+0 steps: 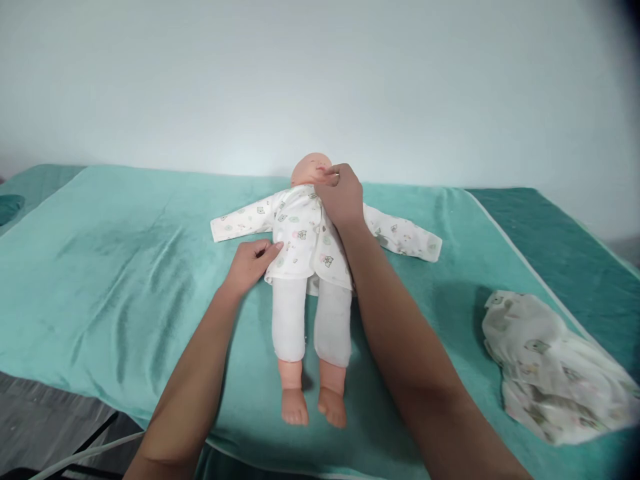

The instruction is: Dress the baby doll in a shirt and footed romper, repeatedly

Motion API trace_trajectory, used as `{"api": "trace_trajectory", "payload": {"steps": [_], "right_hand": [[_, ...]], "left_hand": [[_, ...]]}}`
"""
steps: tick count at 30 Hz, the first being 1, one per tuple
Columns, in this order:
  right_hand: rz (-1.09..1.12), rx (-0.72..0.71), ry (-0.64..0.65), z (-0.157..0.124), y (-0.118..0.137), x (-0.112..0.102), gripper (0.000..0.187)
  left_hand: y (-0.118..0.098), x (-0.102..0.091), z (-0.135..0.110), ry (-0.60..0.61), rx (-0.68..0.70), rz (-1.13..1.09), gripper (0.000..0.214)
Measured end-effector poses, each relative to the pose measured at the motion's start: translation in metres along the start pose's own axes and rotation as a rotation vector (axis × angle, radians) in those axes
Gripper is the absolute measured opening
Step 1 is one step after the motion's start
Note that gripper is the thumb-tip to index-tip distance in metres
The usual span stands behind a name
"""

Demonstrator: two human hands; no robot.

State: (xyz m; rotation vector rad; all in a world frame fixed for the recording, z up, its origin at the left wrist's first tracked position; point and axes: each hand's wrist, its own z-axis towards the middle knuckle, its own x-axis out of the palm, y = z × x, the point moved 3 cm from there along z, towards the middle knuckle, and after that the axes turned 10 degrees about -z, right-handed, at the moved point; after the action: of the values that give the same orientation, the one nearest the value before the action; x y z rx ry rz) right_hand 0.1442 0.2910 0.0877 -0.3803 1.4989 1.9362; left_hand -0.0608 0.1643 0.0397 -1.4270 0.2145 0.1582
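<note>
A baby doll (295, 400) lies on its back on the green cloth, its head toward the wall and its bare feet toward me. It wears a white printed baby jacket (300, 233) with both sleeves spread out sideways, and white coverings its thighs and shins (289, 320). My left hand (250, 265) is closed on the jacket's side edge near the waist, thumb on top. At the collar, just below the doll's chin, my right hand (343, 193) is closed with curled fingers on the jacket; its fingertips are partly hidden. My right forearm covers part of the jacket's right side.
A crumpled white printed garment (555, 373) lies on the right of the green cloth (125, 280). Behind the bed rises a pale wall (320, 80). At the lower left, a grey floor (30, 420) and a thin metal frame show past the edge.
</note>
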Motion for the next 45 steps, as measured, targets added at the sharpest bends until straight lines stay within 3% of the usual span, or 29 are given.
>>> {"api": "trace_trajectory", "payload": {"steps": [4,8,12,18,23,29,37,42,45], "right_hand": [[-0.027,-0.142,-0.036,-0.012,0.006,-0.003,0.026],[-0.12,-0.425,-0.085,-0.038,0.012,-0.005,0.023],[-0.198,-0.611,0.036,-0.079,0.011,-0.006,0.032],[-0.265,-0.612,0.196,-0.141,-0.003,-0.031,0.045],[-0.268,-0.62,0.257,-0.174,-0.012,-0.043,0.049],[-0.239,-0.613,0.069,-0.168,-0.002,-0.037,0.028],[-0.06,-0.676,0.072,-0.172,-0.006,-0.047,0.019],[-0.005,-0.627,-0.005,-0.176,-0.007,-0.049,0.026],[-0.002,-0.508,-0.121,-0.176,-0.013,-0.051,0.027]], "left_hand": [[0.001,-0.003,-0.004,0.03,-0.066,-0.075,0.055],[0.001,-0.004,-0.007,0.086,-0.065,-0.15,0.054],[0.007,-0.003,-0.006,0.069,-0.055,-0.206,0.048],[0.008,-0.002,-0.005,-0.038,0.034,-0.338,0.033],[0.006,-0.001,-0.017,-0.018,0.071,-0.342,0.039],[0.005,0.0,-0.035,-0.032,0.052,-0.288,0.027],[-0.001,-0.001,-0.04,0.036,0.123,-0.185,0.043],[0.002,-0.001,-0.036,-0.036,0.094,-0.258,0.038],[0.004,-0.001,-0.035,-0.07,0.068,-0.293,0.035]]}}
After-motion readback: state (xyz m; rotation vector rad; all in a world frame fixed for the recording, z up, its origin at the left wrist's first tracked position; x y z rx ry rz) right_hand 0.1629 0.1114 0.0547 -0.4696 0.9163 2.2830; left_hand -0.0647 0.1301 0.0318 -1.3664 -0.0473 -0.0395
